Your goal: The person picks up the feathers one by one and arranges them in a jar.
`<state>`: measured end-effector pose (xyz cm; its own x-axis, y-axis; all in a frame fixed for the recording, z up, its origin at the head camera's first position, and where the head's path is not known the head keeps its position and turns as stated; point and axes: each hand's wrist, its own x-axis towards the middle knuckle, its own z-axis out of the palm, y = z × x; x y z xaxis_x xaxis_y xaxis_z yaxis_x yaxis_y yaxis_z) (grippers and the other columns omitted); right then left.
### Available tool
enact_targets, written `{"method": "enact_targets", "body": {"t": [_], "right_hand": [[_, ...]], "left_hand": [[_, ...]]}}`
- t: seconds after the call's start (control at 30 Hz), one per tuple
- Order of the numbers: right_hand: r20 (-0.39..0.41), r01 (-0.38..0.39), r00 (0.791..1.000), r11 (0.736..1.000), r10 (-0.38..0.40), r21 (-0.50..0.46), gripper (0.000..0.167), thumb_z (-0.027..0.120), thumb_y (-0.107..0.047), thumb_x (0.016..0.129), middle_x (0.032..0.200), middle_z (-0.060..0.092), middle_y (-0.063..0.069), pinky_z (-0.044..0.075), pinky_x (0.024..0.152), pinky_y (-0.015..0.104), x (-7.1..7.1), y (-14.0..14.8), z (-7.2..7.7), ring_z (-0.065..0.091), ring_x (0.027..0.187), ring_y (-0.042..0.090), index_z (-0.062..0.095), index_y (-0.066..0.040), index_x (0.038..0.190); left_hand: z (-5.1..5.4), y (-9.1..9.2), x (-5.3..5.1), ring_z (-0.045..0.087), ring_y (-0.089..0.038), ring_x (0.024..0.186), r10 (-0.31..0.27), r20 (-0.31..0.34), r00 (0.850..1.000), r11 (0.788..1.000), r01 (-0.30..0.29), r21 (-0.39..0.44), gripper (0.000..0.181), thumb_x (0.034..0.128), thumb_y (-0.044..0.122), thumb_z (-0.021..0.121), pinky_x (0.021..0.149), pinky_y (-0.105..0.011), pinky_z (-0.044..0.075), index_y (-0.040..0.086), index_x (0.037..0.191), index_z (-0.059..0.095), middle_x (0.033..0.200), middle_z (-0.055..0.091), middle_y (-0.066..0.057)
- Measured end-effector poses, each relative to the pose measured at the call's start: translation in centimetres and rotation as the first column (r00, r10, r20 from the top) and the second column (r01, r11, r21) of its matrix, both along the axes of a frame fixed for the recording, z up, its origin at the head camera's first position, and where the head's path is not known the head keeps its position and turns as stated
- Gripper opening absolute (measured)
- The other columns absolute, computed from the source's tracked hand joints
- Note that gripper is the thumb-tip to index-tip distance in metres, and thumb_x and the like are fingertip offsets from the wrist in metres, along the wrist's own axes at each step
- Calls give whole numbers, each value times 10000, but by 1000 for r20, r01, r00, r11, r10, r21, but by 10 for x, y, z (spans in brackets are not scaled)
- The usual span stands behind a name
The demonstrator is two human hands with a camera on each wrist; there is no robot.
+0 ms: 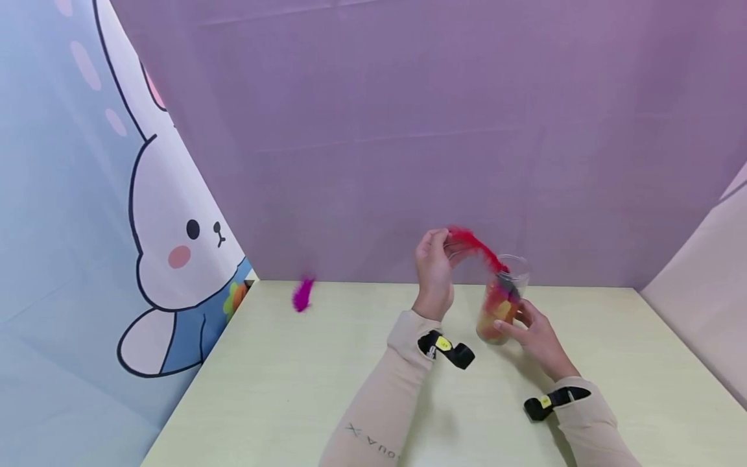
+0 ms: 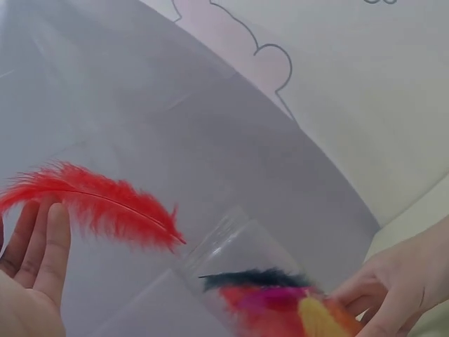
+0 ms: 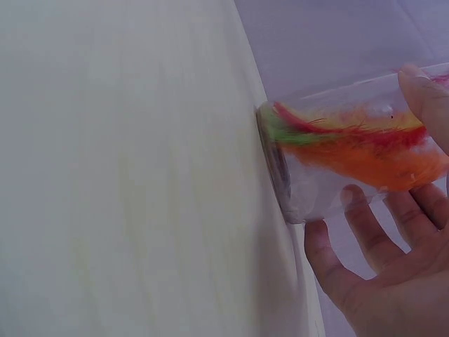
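Note:
My left hand (image 1: 434,275) pinches the downy end of a red feather (image 1: 477,246) between thumb and fingers. The feather's quill end slants down to the mouth of a clear plastic cup (image 1: 521,269). Around the cup's lower side, my right hand (image 1: 541,340) curls its fingers and thumb. The cup leans slightly to the right, its base at the tabletop. Inside lie several feathers: a dark one (image 2: 256,278) near the mouth, an orange one (image 3: 393,165), and red, yellow, magenta and green ones.
A magenta feather (image 1: 302,296) lies near the back edge of the pale table (image 1: 280,389), far to the left. Behind the table hangs a purple cloth (image 1: 373,143). A blue curtain with a cartoon rabbit (image 1: 181,220) covers the left side, and a white panel (image 1: 700,285) the right.

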<state>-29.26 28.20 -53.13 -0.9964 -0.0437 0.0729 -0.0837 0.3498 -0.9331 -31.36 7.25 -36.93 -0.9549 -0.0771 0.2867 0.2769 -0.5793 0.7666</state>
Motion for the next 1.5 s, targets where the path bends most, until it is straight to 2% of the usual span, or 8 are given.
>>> {"method": "enact_targets", "body": {"t": [0.33, 0.63, 0.87, 1.0, 1.1, 1.2, 1.33, 1.5], "right_hand": [[-4, 4, 1000, 1000, -4, 2, 878, 747, -452, 917, 1604, 379, 221, 274, 1133, 741, -1, -2, -1, 346, 1473, 479, 314, -90, 1590], [7, 5, 1000, 1000, -5, 3, 901, 741, -464, 918, 1619, 359, 212, 267, 1127, 754, -1, -3, 1, 336, 1478, 481, 285, -102, 1606], [11, 8, 1000, 1000, -8, 3, 903, 736, -465, 922, 1624, 352, 208, 265, 1131, 750, 1, -5, 2, 340, 1476, 479, 275, -104, 1609], [11, 8, 1000, 1000, -8, 13, 904, 732, -466, 925, 1627, 350, 205, 263, 1125, 758, 1, -5, 4, 342, 1475, 479, 267, -111, 1614], [15, 7, 1000, 1000, -7, 18, 908, 730, -477, 923, 1630, 348, 199, 259, 1118, 769, 2, -5, 5, 337, 1477, 479, 264, -124, 1617], [18, 6, 1000, 1000, -6, 10, 907, 732, -477, 921, 1630, 348, 196, 255, 1117, 772, 2, -5, 5, 333, 1479, 477, 267, -127, 1617], [17, 8, 1000, 1000, -8, 0, 898, 734, -470, 921, 1627, 352, 196, 254, 1121, 769, 2, -6, 6, 333, 1480, 476, 276, -125, 1612], [9, 6, 1000, 1000, -6, -8, 887, 732, -451, 929, 1626, 353, 198, 263, 1122, 762, 3, -7, 5, 337, 1478, 475, 273, -127, 1615]], "left_hand": [[-15, 13, -5, 717, -127, 793, 6, 39, 999, 1000, -7, 27, 238, 1041, 117, 488, 840, -352, 615, 121, 818, 572, 844, 695, 2], [-31, 15, -4, 731, -135, 827, -16, 102, 995, 986, 33, -166, 202, 1033, 137, 548, 873, -388, 615, 75, 862, 636, 878, 700, 1], [-35, 14, -2, 662, -129, 734, 47, 147, 988, 913, 17, -408, 225, 1019, 252, 618, 707, -301, 586, 81, 892, 690, 811, 705, 13], [-36, 13, -3, 624, -217, 700, 86, 157, 984, 868, 3, -497, 290, 1002, 384, 635, 589, -245, 502, 138, 857, 684, 780, 681, 38], [-36, 11, -1, 607, -264, 702, 95, 137, 986, 826, -1, -563, 398, 989, 508, 613, 563, -257, 452, 139, 853, 676, 792, 684, 11], [-34, 10, 0, 591, -208, 694, 90, 118, 989, 780, 4, -626, 478, 975, 590, 588, 577, -270, 440, 132, 870, 678, 820, 699, -15], [-32, 14, -2, 586, -104, 690, 85, 64, 994, 724, -18, -690, 363, 997, 470, 625, 606, -238, 443, 140, 864, 696, 810, 711, -11], [-29, 19, -5, 565, -28, 674, 84, 10, 996, 686, -50, -725, 239, 1005, 300, 656, 623, -196, 452, 119, 864, 722, 751, 675, 29]]}}
